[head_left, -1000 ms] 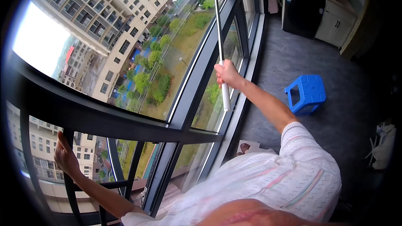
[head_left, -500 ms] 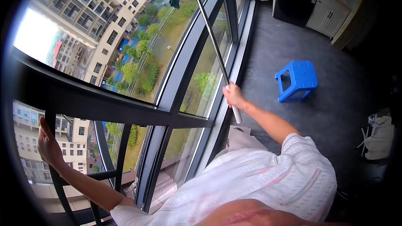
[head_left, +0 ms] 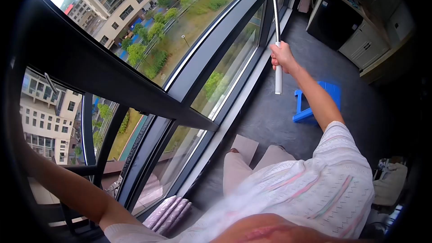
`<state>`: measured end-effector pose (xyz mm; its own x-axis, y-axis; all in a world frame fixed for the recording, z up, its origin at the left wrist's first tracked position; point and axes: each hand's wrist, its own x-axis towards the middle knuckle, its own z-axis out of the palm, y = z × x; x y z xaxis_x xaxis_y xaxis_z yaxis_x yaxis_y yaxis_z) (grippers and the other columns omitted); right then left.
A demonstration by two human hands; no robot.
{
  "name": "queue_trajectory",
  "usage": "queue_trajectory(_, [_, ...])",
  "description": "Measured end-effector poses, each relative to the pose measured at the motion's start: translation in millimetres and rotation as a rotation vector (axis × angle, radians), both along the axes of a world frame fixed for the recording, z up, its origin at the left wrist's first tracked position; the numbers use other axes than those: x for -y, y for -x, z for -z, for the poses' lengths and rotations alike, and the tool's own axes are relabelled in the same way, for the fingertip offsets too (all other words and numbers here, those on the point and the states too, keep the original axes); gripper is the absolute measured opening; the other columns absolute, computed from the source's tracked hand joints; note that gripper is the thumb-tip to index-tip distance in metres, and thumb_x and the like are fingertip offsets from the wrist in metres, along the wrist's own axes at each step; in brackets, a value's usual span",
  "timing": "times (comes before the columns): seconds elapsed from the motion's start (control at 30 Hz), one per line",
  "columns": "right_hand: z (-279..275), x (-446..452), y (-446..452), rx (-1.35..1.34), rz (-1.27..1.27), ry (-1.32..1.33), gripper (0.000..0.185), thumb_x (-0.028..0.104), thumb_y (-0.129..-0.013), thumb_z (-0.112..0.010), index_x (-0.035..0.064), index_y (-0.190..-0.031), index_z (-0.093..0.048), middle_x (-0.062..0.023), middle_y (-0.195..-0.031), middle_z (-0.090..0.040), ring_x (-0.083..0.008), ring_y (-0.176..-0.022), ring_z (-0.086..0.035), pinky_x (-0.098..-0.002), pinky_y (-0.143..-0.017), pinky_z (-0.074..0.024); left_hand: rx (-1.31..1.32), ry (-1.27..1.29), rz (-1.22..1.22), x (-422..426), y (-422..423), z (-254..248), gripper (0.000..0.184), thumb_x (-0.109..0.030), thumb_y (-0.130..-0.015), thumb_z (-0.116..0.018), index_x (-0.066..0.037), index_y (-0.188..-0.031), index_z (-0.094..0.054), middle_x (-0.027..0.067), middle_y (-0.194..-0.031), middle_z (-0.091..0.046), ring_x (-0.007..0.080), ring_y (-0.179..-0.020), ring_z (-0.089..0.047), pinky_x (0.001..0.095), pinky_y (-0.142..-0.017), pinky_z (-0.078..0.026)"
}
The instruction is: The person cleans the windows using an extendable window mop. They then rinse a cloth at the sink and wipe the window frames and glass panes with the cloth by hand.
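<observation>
My right hand [head_left: 282, 57] is closed around the white grip of a long mop pole [head_left: 276, 15]. The pole rises almost upright through the view, and its head lies beyond the top edge. The grip's lower end sticks out below my fist. To the left of the pole is a large window with a dark frame [head_left: 198, 58]. My left arm stretches up along the left edge beside the open window section [head_left: 87, 121]. The left hand is lost in the dark rim of the view, so its fingers and anything they touch are hidden.
A blue plastic stool [head_left: 330, 92] stands on the grey floor, partly behind my right forearm. White cabinets [head_left: 364, 45] and a black appliance [head_left: 334, 21] are at the upper right. A folded lilac patterned item [head_left: 168, 213] lies low by the window. Tall buildings show outside.
My right hand and the mop pole have moved up and to the right; its teal cloth head has left the view. My left hand has slipped into the dark left edge as the view turned.
</observation>
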<state>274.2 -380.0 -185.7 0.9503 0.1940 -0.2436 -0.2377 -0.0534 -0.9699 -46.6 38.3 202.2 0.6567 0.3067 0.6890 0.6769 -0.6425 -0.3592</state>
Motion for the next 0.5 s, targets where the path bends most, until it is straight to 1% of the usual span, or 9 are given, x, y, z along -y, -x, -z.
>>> queue_trajectory(0.07, [15, -3, 0, 0.04, -0.023, -0.061, 0.018, 0.015, -0.085, -0.048, 0.007, -0.074, -0.036, -0.0001, -0.052, -0.038, -0.0082, -0.035, -0.038, -0.031, -0.03, -0.0397, 0.09, 0.042, 0.029, 11, -9, 10, 0.08, -0.072, -0.082, -0.029, -0.003, -0.085, -0.069, 0.0063, -0.053, -0.061, 0.0101, -0.038, -0.053, 0.0209, -0.03, -0.035])
queue_trajectory(0.1, [23, -4, 0, 0.06, -0.041, -0.098, 0.018, 0.016, -0.085, -0.049, 0.0071, -0.075, -0.036, 0.0001, -0.052, -0.037, -0.0081, -0.035, -0.038, -0.0308, -0.03, -0.0398, 0.226, 0.022, 0.072, 7, -11, 17, 0.08, -0.072, -0.082, -0.028, -0.003, -0.082, -0.069, 0.0056, -0.05, -0.059, 0.0049, -0.038, -0.05, 0.0207, -0.029, -0.031])
queue_trajectory(0.17, [41, -2, 1, 0.079, -0.099, -0.144, 0.019, 0.017, -0.086, -0.05, 0.0074, -0.078, -0.036, 0.0002, -0.052, -0.038, -0.0083, -0.035, -0.039, -0.0306, -0.03, -0.0404, 0.286, -0.138, 0.246, -2, -15, 28, 0.078, -0.072, -0.082, -0.029, -0.004, -0.087, -0.068, 0.0049, -0.058, -0.061, 0.0041, -0.038, -0.044, 0.0195, -0.03, -0.029])
queue_trajectory(0.23, [68, 6, -3, 0.107, -0.145, -0.187, 0.019, 0.017, -0.087, -0.05, 0.0074, -0.08, -0.035, 0.0007, -0.052, -0.038, -0.0087, -0.034, -0.039, -0.0309, -0.03, -0.0414, 0.269, -0.324, 0.081, 48, -23, 58, 0.075, -0.068, -0.084, -0.029, -0.004, -0.096, -0.066, 0.0061, -0.065, -0.062, 0.0092, -0.036, -0.04, 0.0211, -0.03, -0.03])
queue_trajectory(0.27, [82, 14, -5, 0.143, -0.16, -0.188, 0.019, 0.016, -0.087, -0.05, 0.0073, -0.08, -0.035, 0.0004, -0.051, -0.038, -0.0088, -0.034, -0.039, -0.0304, -0.03, -0.0411, 0.16, -0.417, 0.152, 64, -20, 72, 0.057, -0.053, -0.09, -0.038, -0.003, -0.106, -0.06, 0.0073, -0.083, -0.064, 0.0118, -0.046, -0.045, 0.022, -0.039, -0.039])
queue_trajectory(0.33, [119, 32, -15, 0.228, -0.229, -0.208, 0.019, 0.016, -0.088, -0.05, 0.0068, -0.081, -0.035, -0.0004, -0.051, -0.038, -0.0091, -0.033, -0.039, -0.0295, -0.029, -0.0402, 0.381, -0.075, 0.028, 70, -19, 112, 0.048, -0.048, -0.09, -0.044, -0.007, -0.11, -0.059, 0.0101, -0.092, -0.065, 0.0108, -0.056, -0.057, 0.0239, -0.049, -0.047])
queue_trajectory(0.4, [169, 53, -19, 0.291, -0.321, -0.203, 0.017, 0.016, -0.089, -0.049, 0.0056, -0.083, -0.036, -0.0013, -0.051, -0.039, -0.0103, -0.033, -0.041, -0.0286, -0.027, -0.0392, 0.602, -0.307, 0.255, 89, -43, 192, 0.037, -0.04, -0.089, -0.05, -0.012, -0.11, -0.061, 0.0092, -0.087, -0.066, 0.0106, -0.06, -0.061, 0.0231, -0.055, -0.049])
queue_trajectory(0.43, [188, 67, -11, 0.295, -0.353, -0.196, 0.016, 0.016, -0.09, -0.049, 0.0083, -0.085, -0.035, -0.0003, -0.052, -0.039, -0.0084, -0.033, -0.039, -0.0274, -0.027, -0.0385, 0.666, -0.058, 0.395, 173, -73, 251, 0.033, -0.038, -0.089, -0.052, -0.013, -0.106, -0.064, 0.0087, -0.087, -0.067, 0.0126, -0.066, -0.061, 0.0227, -0.061, -0.049])
queue_trajectory(0.5, [220, 94, 12, 0.341, -0.423, -0.106, 0.016, 0.014, -0.09, -0.048, 0.0066, -0.087, -0.035, -0.0001, -0.052, -0.039, -0.0099, -0.031, -0.041, -0.0272, -0.025, -0.0379, 0.554, 0.598, 0.628, 251, -125, 357, 0.023, -0.024, -0.087, -0.058, -0.01, -0.103, -0.065, 0.0069, -0.088, -0.066, 0.0136, -0.077, -0.061, 0.0239, -0.07, -0.048])
